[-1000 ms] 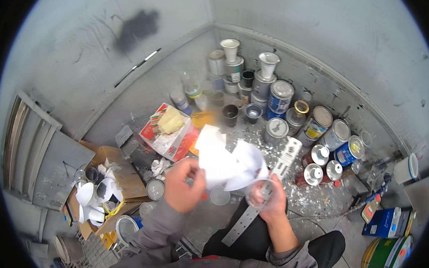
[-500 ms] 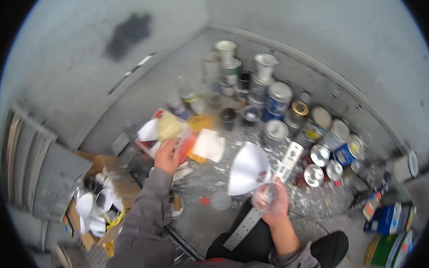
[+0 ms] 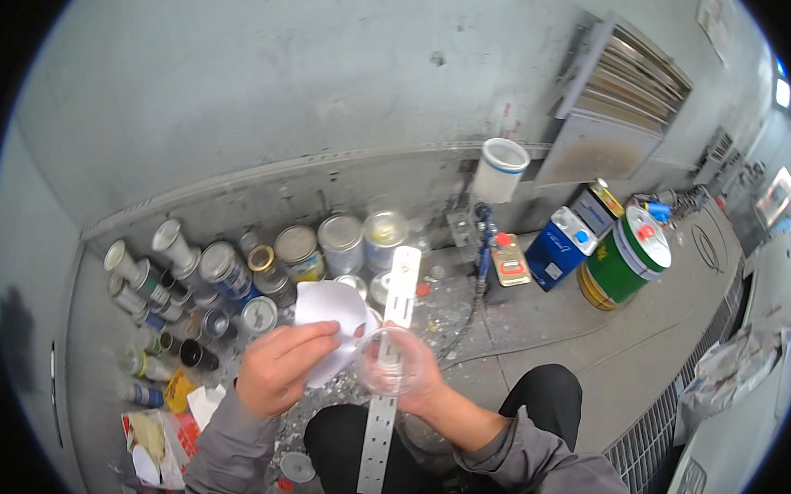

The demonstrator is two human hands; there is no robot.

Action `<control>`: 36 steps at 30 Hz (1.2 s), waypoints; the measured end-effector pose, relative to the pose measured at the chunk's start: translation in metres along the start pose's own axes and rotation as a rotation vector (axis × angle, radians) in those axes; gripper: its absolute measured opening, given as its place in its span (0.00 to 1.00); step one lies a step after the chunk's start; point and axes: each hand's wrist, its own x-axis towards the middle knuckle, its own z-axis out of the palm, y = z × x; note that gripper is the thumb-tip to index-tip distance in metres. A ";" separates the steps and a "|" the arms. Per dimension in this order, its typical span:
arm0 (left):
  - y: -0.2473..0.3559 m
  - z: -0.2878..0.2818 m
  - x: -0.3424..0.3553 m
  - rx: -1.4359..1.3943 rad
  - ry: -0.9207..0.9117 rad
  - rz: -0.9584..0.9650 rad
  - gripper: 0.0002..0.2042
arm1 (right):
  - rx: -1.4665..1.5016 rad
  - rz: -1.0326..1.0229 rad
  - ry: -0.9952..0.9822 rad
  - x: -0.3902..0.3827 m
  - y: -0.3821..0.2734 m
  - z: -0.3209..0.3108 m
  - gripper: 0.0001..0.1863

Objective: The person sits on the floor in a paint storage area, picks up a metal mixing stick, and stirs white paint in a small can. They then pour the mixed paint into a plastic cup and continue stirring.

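Observation:
My left hand [image 3: 285, 367] is closed on a white paper cone strainer [image 3: 327, 309], its fingers pressed on the paper beside the cup. My right hand [image 3: 425, 380] grips a clear plastic cup [image 3: 389, 362], tilted with its round opening toward me. In the same hand is a long flat metal mixing ruler [image 3: 380, 436] with slots along it, which runs behind the cup. Its upper end rises past the hand and its lower end hangs over my knees. The cup looks empty. The strainer's lower edge is partly hidden by my fingers.
Paint cans [image 3: 297, 254] and stacked cups [image 3: 170, 244] line the wall at left. Farther right are a spray gun [image 3: 483, 242] with a white cup [image 3: 501, 168], a blue can [image 3: 557, 249] and a green drum [image 3: 624, 260]. A plastic lid [image 3: 297, 467] lies near my left knee.
The view has turned to the right. My left hand has come from the packets at the left to the strainer and grasps it beside the cup. My right hand still holds the cup and ruler.

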 end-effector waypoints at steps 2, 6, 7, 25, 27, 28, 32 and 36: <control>0.004 0.025 0.032 0.020 0.013 0.040 0.21 | -0.049 -0.101 0.144 -0.019 -0.041 -0.004 0.23; 0.015 0.070 0.077 0.156 -0.037 0.101 0.27 | 0.040 -0.214 0.102 -0.043 -0.109 -0.024 0.25; 0.018 0.082 0.085 0.158 -0.038 0.108 0.27 | 0.057 -0.193 0.082 -0.046 -0.118 -0.032 0.25; -0.006 0.235 0.362 0.317 0.012 -0.062 0.17 | 0.097 -0.341 0.134 -0.062 -0.216 -0.176 0.29; 0.016 0.234 0.342 0.249 -0.010 -0.169 0.22 | 0.093 -0.328 0.181 -0.064 -0.218 -0.175 0.29; 0.032 0.224 0.323 0.163 -0.027 -0.265 0.26 | 0.034 -0.408 0.298 -0.061 -0.217 -0.172 0.28; 0.102 0.226 0.231 -0.019 -0.366 -0.259 0.37 | -0.129 -0.406 0.415 -0.069 -0.217 -0.169 0.22; 0.125 0.235 0.179 0.053 -0.377 -0.417 0.41 | -0.442 -0.400 0.338 -0.071 -0.199 -0.163 0.20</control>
